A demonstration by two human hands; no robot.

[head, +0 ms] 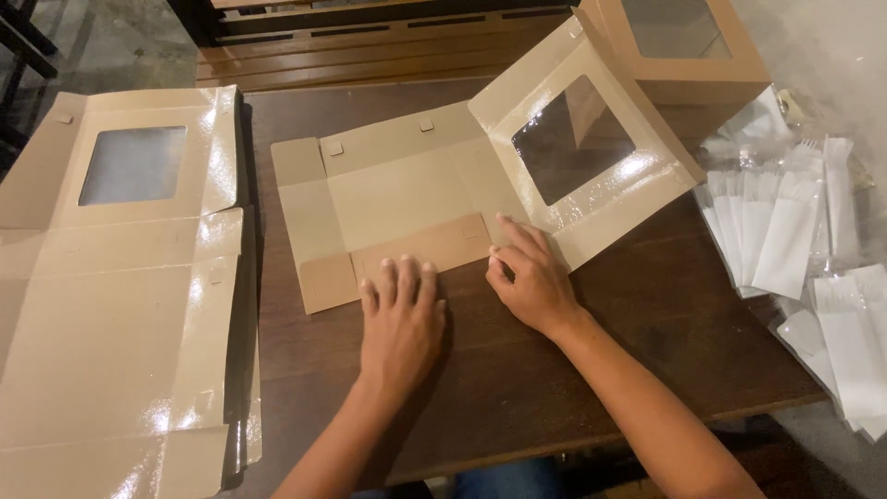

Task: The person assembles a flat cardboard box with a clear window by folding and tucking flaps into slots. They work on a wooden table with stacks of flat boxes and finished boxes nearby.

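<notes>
- While the flat box blank [407, 194] lies mid-tabletop [554, 370], its near flap is pressed by the left hand [399, 319], fingers spread, gripping nothing.
- The fold is pinned by the right hand [531, 277], fingers apart.
- Creases are best pressed evenly along the line.

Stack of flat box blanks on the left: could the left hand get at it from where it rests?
Probably yes: the left hand lies flat on the table, and only bare tabletop separates it from the stack of flat blanks.

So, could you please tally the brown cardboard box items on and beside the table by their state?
Unfolded brown cardboard window box under the hands: 1
Stack of flat brown cardboard box blanks: 1
Assembled brown cardboard window box: 1
Total: 3
</notes>
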